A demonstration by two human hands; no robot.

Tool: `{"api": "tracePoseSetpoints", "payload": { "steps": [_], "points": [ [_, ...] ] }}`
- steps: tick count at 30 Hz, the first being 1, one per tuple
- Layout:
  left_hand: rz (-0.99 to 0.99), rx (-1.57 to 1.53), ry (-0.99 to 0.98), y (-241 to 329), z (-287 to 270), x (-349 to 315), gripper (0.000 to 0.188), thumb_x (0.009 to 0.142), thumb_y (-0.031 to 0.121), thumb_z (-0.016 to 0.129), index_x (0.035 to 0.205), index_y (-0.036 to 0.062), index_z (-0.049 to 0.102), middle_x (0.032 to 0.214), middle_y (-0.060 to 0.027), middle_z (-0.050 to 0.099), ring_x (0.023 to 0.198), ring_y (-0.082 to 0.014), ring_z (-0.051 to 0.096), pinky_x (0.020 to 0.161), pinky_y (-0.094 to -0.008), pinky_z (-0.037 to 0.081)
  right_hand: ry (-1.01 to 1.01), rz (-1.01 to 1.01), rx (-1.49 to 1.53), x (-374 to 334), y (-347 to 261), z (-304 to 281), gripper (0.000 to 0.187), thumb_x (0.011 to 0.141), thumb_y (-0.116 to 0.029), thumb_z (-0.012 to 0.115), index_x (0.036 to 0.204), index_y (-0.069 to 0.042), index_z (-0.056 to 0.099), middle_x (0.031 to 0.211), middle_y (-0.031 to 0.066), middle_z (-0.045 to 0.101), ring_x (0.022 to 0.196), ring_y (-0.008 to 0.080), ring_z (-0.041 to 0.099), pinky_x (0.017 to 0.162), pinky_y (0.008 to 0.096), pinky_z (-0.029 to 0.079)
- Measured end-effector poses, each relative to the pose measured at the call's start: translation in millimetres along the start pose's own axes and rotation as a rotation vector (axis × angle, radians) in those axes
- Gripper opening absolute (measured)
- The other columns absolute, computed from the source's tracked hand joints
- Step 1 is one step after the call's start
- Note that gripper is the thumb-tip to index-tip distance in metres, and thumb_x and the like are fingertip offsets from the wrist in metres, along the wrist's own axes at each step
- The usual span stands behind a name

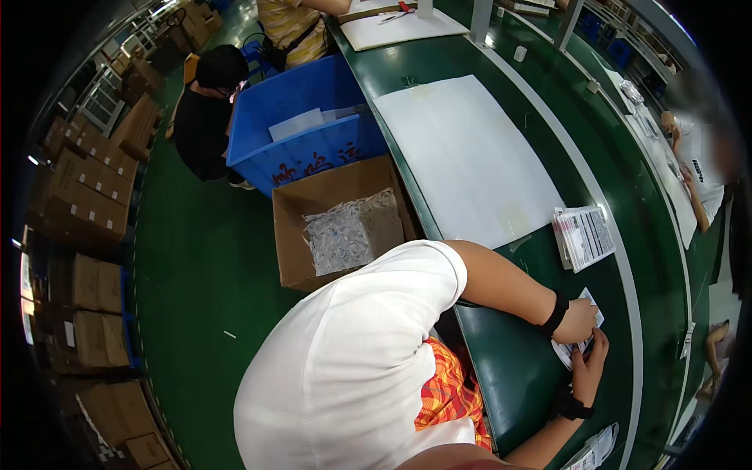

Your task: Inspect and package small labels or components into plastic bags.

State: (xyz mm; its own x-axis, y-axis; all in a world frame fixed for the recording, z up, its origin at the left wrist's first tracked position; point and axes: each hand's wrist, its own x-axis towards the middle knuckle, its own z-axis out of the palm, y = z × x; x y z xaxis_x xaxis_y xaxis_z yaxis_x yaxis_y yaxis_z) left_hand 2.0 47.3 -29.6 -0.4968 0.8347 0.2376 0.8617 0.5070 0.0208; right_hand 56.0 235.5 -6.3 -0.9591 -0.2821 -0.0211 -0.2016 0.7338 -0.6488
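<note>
A white printed sheet (562, 354) lies on the green bench, partly hidden under my hands. My left hand (578, 321), with a black band at its wrist, is closed over the middle of the sheet with its fingers curled. Just below it, my right hand (591, 365) grips the sheet's near edge between thumb and fingers; a dark band is on that wrist too. Beyond my left hand stands a stack of printed sheets (586, 237). Near my right forearm are some clear-wrapped packets (595, 448).
A large white board (474, 160) covers the bench to the left. Beside the bench stand a cardboard box (294, 243) of small clear packets and a blue bin (258, 145). A metal rail (583, 164) runs along the bench. Other people work nearby.
</note>
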Motion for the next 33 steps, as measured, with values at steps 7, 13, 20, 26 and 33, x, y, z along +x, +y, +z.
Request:
{"api": "tracePoseSetpoints", "payload": {
  "steps": [7, 13, 20, 26, 33],
  "points": [
    [-0.01, 0.006, 0.025, -2.4, 3.4, -2.0, 0.023, 0.08, 0.023, 0.069, 0.094, 0.0063, 0.076, 0.101, -0.0091, 0.071, 0.101, -0.0272, 0.06, 0.079, -0.036, 0.048, -0.004, -0.048, -0.045, 3.8, -3.9, -0.3, 0.057, 0.085, 0.001, 0.062, 0.14, -0.008, 0.048, 0.144, 0.011, 0.043, 0.109, 0.0242, 0.057, 0.079, 0.0283, 0.048],
    [0.001, 0.012, 0.009, 1.0, -1.6, 2.0, 0.024, 0.082, 0.024, 0.068, 0.098, 0.0078, 0.076, 0.105, -0.0088, 0.071, 0.103, -0.0277, 0.06, 0.081, -0.0371, 0.048, 0.049, -0.127, -0.107, 0.4, 8.3, -1.3, 0.057, 0.084, 0.001, 0.062, 0.139, -0.007, 0.048, 0.144, 0.0115, 0.043, 0.114, 0.0266, 0.055, 0.085, 0.0309, 0.048],
    [-0.025, 0.012, -0.059, 0.1, 4.2, 5.8, 0.027, 0.087, 0.028, 0.068, 0.106, 0.0096, 0.076, 0.11, -0.0096, 0.071, 0.107, -0.0288, 0.059, 0.085, -0.039, 0.046, -0.041, 0.025, -0.035, 1.2, -8.5, -4.8, 0.057, 0.084, 0.0, 0.061, 0.139, -0.007, 0.048, 0.144, 0.0125, 0.043, 0.119, 0.0298, 0.053, 0.091, 0.0338, 0.047],
    [-0.016, 0.009, -0.07, -0.5, 3.0, 7.2, 0.026, 0.087, 0.027, 0.067, 0.104, 0.0099, 0.076, 0.11, -0.0094, 0.071, 0.107, -0.029, 0.059, 0.085, -0.0394, 0.046, 0.025, -0.057, -0.06, 1.1, 2.0, -1.8, 0.058, 0.084, 0.001, 0.06, 0.139, -0.007, 0.048, 0.143, 0.0122, 0.044, 0.118, 0.0292, 0.054, 0.088, 0.032, 0.048],
    [-0.035, 0.006, -0.034, 2.6, 8.8, 4.0, 0.025, 0.087, 0.027, 0.067, 0.102, 0.0099, 0.077, 0.108, -0.0093, 0.071, 0.107, -0.0289, 0.059, 0.086, -0.0397, 0.046, -0.014, -0.032, -0.036, -1.0, -2.2, -2.3, 0.057, 0.084, 0.0, 0.06, 0.139, -0.007, 0.048, 0.144, 0.0124, 0.044, 0.117, 0.0301, 0.055, 0.088, 0.0322, 0.049]
  ]
}}
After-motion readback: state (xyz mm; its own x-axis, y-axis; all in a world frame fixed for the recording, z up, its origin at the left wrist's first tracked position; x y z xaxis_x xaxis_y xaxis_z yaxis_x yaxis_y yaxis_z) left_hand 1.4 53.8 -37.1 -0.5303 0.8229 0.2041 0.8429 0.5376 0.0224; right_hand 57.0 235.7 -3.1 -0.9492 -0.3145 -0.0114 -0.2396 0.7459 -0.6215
